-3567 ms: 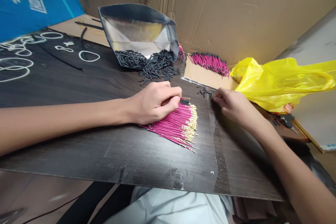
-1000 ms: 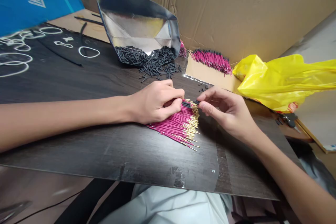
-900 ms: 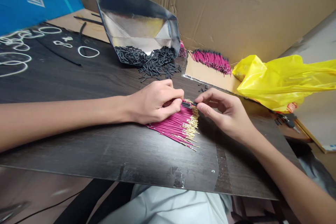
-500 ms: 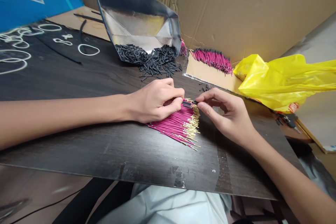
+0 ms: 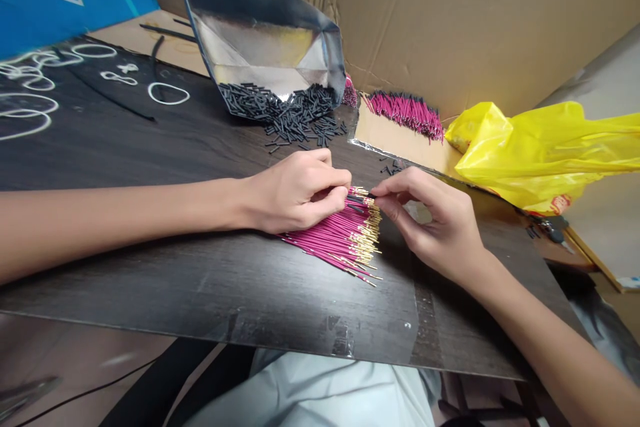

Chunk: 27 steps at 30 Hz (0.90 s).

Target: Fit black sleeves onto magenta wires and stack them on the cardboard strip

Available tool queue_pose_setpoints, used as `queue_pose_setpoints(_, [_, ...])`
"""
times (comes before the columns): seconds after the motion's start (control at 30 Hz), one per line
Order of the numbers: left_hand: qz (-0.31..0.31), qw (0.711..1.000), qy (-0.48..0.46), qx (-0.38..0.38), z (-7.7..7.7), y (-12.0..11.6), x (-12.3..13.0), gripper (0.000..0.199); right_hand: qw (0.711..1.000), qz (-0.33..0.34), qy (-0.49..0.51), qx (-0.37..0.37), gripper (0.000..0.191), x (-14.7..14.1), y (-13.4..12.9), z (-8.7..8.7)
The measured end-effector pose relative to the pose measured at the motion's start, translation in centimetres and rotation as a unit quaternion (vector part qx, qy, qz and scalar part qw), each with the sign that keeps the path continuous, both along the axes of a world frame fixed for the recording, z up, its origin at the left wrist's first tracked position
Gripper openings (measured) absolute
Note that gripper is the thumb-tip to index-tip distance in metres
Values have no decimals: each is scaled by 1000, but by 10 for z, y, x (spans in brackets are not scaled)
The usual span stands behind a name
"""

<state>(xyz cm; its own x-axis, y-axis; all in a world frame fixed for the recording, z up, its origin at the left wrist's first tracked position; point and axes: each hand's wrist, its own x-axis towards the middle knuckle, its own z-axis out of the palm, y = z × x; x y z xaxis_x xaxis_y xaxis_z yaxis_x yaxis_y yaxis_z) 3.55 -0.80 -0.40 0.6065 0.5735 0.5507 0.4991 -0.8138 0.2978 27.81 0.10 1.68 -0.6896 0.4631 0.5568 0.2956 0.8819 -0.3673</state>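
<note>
Thumb and index of the right hand (image 5: 434,217) pinched together on a small black sleeve (image 5: 371,195), at the gold tips (image 5: 369,235) of the pink wires (image 5: 333,232). Left hand (image 5: 305,192) bunched over the upper wires, thumb and index clamped on them; exact strands hidden. Wires fanned flat on dark tabletop (image 5: 170,273), tips toward the right hand. Behind: heap of black pieces (image 5: 287,110) spilling from silver-lined container (image 5: 260,53). Right of that, cardboard sheet (image 5: 385,137) bearing a row of pink-and-black wires (image 5: 405,113), yellow bag (image 5: 530,153) beside it. White loops (image 5: 169,93) far left.
</note>
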Motion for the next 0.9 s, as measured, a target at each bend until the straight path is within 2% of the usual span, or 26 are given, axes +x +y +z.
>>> queue_pose_setpoints(0.13, [-2,1000,3,-5,0,0,0,29,1000,-1,2,14,15,0,0,-2])
queue_pose_setpoints(0.9, [3,1000,28,12,2,0,2,28,998,-32,19,-42,6,-4,-3,-4])
